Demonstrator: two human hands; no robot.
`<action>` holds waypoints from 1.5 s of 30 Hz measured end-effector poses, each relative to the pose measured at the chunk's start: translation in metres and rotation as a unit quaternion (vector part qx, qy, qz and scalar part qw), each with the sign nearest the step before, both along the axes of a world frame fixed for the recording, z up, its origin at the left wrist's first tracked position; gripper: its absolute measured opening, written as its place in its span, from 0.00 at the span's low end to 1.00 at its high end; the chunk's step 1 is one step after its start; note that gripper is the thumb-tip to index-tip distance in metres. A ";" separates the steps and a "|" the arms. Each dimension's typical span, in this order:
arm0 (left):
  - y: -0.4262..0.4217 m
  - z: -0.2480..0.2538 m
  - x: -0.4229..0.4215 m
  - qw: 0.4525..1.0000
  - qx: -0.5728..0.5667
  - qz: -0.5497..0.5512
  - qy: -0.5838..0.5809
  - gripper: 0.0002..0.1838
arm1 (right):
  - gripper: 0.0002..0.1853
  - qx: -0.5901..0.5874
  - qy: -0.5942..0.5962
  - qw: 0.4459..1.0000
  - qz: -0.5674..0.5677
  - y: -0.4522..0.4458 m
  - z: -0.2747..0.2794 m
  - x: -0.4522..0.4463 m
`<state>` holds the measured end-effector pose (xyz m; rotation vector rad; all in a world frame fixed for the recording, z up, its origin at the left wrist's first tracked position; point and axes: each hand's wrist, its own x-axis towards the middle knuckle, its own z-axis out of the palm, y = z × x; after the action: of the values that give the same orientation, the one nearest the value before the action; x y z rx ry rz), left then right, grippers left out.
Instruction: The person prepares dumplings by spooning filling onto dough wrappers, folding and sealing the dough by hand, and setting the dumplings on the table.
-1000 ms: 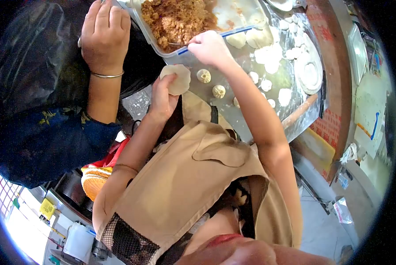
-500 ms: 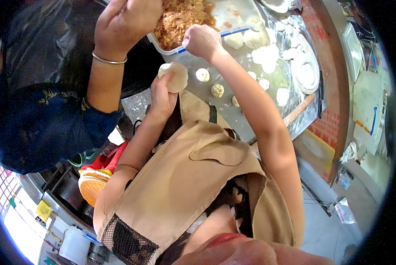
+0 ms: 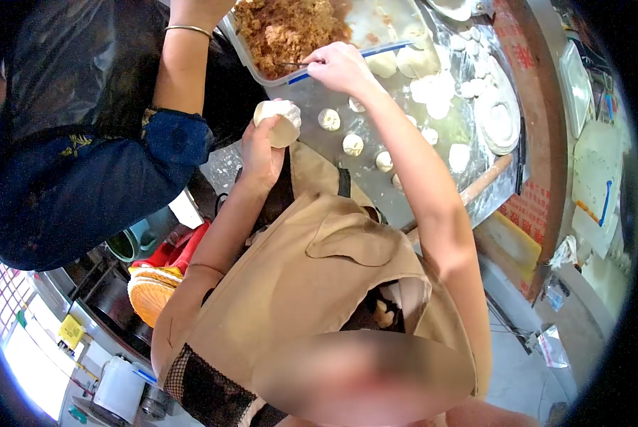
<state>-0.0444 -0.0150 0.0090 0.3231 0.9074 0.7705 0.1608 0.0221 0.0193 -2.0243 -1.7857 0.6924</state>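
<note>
Your left hand point(image 3: 265, 148) has its grip closed around a dough round point(image 3: 280, 129). Your thumb lies across the flat side, and the dough looks bent a bit, like a small bowl. It is up in your hand, near the close corner of the tub point(image 3: 297, 75) and left of the little buns point(image 3: 352, 144).

Your right hand point(image 3: 340, 65) has its grip squeezed around a thin dark stick point(image 3: 294, 64). The stick points left over the tub's rim, and its far end is at the brown filling point(image 3: 290, 35). You can't tell what shape that end has. The filling sits mostly in the left part of the tub, and the right part has just a few smears.

The little buns sit on the gray tabletop point(image 3: 308, 97), between your left hand and your right arm. They are small, white and round, and some show folds on top. Flat dough pieces point(image 3: 430, 88) lie right of the tub. Past them is a thick white ring of dough point(image 3: 497, 117), with small dough lumps point(image 3: 477, 65) near it. A wooden rolling pin point(image 3: 486, 178) lies on the right side.

On your left, another person's arm point(image 3: 182, 71) wears a bracelet point(image 3: 188, 28) and a dark blue sleeve point(image 3: 119, 174).
</note>
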 end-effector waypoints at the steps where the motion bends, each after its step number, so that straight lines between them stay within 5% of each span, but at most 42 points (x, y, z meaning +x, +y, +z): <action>1: 0.000 0.000 0.001 1.000 0.012 -0.015 -0.002 0.19 | 0.14 -0.016 0.042 0.999 -0.021 -0.003 0.003 0.002; 9: 0.012 0.003 0.017 0.999 0.049 -0.005 0.015 0.18 | 0.13 -0.017 0.242 0.967 -0.075 -0.049 0.010 0.036; 14: 0.035 0.023 0.042 0.989 -0.008 0.045 -0.143 0.25 | 0.12 0.018 0.268 0.941 -0.204 -0.114 0.070 0.013; 16: 0.038 0.031 0.057 0.984 -0.027 0.054 -0.170 0.27 | 0.11 0.201 -0.026 0.970 -0.133 -0.132 0.068 -0.004; 18: 0.038 0.038 0.068 0.972 -0.046 0.035 -0.229 0.30 | 0.12 0.318 -0.326 0.890 -0.021 -0.141 0.054 -0.013; 23: 0.037 0.045 0.075 0.977 -0.071 0.007 -0.199 0.32 | 0.20 0.357 -0.281 0.891 -0.022 -0.160 0.017 -0.018; 27: 0.042 0.033 0.066 0.980 -0.065 -0.010 -0.187 0.31 | 0.16 0.375 -0.264 0.887 -0.050 -0.162 0.039 -0.020; 31: 0.046 0.031 0.062 0.985 -0.050 0.001 -0.163 0.29 | 0.14 0.327 -0.128 0.934 -0.066 -0.157 0.054 -0.030; 33: 0.049 0.025 0.057 0.980 -0.050 -0.010 -0.191 0.28 | 0.12 0.250 -0.022 0.955 -0.160 -0.153 0.049 -0.032; 36: 0.043 0.018 0.045 0.985 -0.064 -0.005 -0.158 0.26 | 0.12 0.300 0.009 0.932 -0.203 -0.136 0.055 -0.037; 45: 0.006 -0.003 0.004 0.992 -0.075 -0.082 -0.059 0.27 | 0.09 0.019 -0.147 0.987 -0.062 -0.009 0.017 -0.045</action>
<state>-0.0406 -0.0087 0.0058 0.2150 0.8120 0.5600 0.1160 0.0131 0.0362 -2.2848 -1.7895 0.3334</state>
